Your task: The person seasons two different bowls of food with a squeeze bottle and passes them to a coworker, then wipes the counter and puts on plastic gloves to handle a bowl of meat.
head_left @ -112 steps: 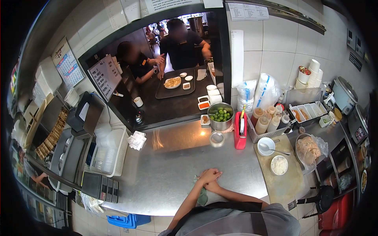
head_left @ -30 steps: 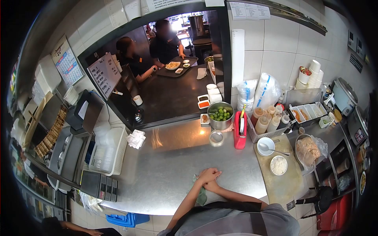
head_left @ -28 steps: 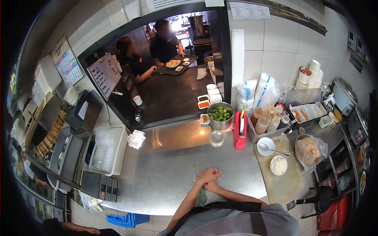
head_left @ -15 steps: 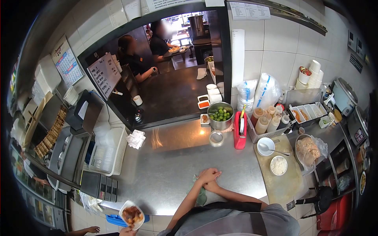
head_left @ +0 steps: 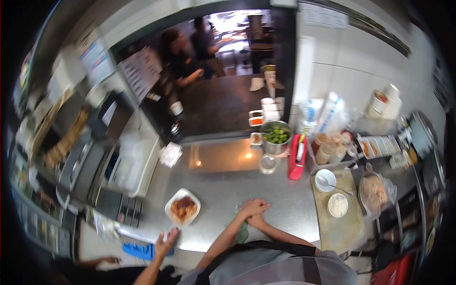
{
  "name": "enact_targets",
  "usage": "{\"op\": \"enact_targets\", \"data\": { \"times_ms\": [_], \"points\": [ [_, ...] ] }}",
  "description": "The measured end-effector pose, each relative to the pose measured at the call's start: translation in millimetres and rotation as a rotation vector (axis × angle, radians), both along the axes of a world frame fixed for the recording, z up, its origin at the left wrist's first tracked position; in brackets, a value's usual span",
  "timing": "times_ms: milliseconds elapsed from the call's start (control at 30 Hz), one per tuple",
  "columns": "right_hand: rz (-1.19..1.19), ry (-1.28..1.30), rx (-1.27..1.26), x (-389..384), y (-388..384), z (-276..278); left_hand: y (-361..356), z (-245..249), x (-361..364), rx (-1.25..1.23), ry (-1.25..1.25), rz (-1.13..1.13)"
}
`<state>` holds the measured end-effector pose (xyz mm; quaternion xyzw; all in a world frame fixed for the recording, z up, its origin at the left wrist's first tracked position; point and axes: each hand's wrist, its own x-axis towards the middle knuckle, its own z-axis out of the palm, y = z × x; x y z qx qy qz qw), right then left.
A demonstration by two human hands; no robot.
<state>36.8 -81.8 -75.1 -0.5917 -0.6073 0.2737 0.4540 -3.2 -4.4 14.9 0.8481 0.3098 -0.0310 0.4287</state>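
On my feed the far left is smeared, but I can make out a white plastic basket (head_left: 129, 164) on the side unit; I cannot tell what is in it. Next comes a co-worker's hand (head_left: 166, 241), fingers spread, at the near edge of the steel counter (head_left: 223, 190), just short of a white plate (head_left: 182, 207) that carries a heap of reddish-brown food.

A green cloth (head_left: 242, 231) lies on the counter near the front edge, partly under the wearer's forearm. Just beside it the left hand (head_left: 255, 207) rests on top of the right hand (head_left: 258, 221). The left one's fingers are loosely bent over the other hand and grip no object. The right is mostly covered, so I cannot tell how far it is open.

Behind them, at the hatch, a small square dish (head_left: 256, 121) holds red sauce. A steel bowl (head_left: 277, 137) is full of green limes, and a clear round tub (head_left: 267, 163) stands in front of it. Then there is a red holder (head_left: 297, 164), and a wire basket (head_left: 330, 151) packed with squeeze bottles.

On the cutting board (head_left: 338, 230) a white bowl (head_left: 325, 180) has a spoon in it, and a second bowl (head_left: 337, 205) holds white rice. A bagged bowl (head_left: 374, 189) of pale food sits further right. Stacked paper cups (head_left: 388, 97) stand against the wall.
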Motion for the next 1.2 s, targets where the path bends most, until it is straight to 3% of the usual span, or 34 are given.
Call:
{"op": "enact_targets", "data": {
  "times_ms": [267,333,433,467,567,600,633,667,700,733,767,800,833,867,900,1000,1100,1200],
  "points": [
    [0.028,0.001,0.068,4.1,-0.4,18.3,-8.6,-2.2,-4.8,0.179,-0.103,0.082],
    [0.005,-0.003,0.078,5.2,0.9,18.5,-7.9,-5.8,-11.8,0.058,-0.238,0.131],
    [0.041,0.119,-0.289,20.7,6.0,23.5,9.3,-2.0,-24.1,-0.067,-0.561,0.177],
    [-0.016,0.225,-0.220,20.3,6.8,24.2,19.0,1.3,-35.2,-0.100,-0.685,0.184],
    [-0.034,0.825,-0.184,22.3,9.8,55.3,51.3,40.5,-94.1,0.050,-0.791,0.515],
    [-0.054,0.837,-0.228,30.4,7.8,65.7,65.4,41.4,-117.9,0.171,-0.864,0.649],
    [-0.072,0.870,-0.248,37.2,6.2,76.6,73.5,52.2,-146.7,0.375,-0.778,0.800],
    [-0.106,0.906,-0.259,45.9,4.8,87.9,80.9,58.7,-179.3,0.331,-0.670,0.961],
    [-0.156,0.947,-0.260,56.0,2.2,94.9,73.6,85.7,-196.0,0.346,-0.428,1.261],
    [-0.156,0.896,-0.240,68.0,0.6,93.4,94.8,44.0,-229.8,0.482,-0.625,1.354],
    [-0.177,0.841,-0.224,78.0,1.0,93.5,101.9,32.6,-257.1,0.646,-0.470,1.391],
    [-0.212,0.788,-0.210,87.9,1.4,94.0,124.2,-13.0,-295.6,0.506,-0.591,1.402],
    [-0.283,0.611,-0.211,99.6,2.6,91.6,119.4,-6.5,-301.8,0.406,-0.504,1.455],
    [-0.353,0.438,-0.231,109.8,2.5,90.4,140.3,-46.7,-331.2,0.307,-0.496,1.393],
    [-0.404,0.318,-0.083,116.5,1.7,94.8,136.0,-39.8,-332.4,-0.006,-0.591,1.369],
    [-0.575,-0.054,0.121,157.6,-3.2,121.4,122.6,-35.1,-314.5,0.113,-0.626,1.235],
    [-0.951,-0.343,0.411,212.5,-22.5,178.2,100.9,-19.9,-298.8,-0.052,-0.720,1.145],
    [-1.386,-0.607,0.128,277.5,-40.3,187.8,80.5,-33.6,-282.7,-0.098,-0.660,1.204]
  ]
}}
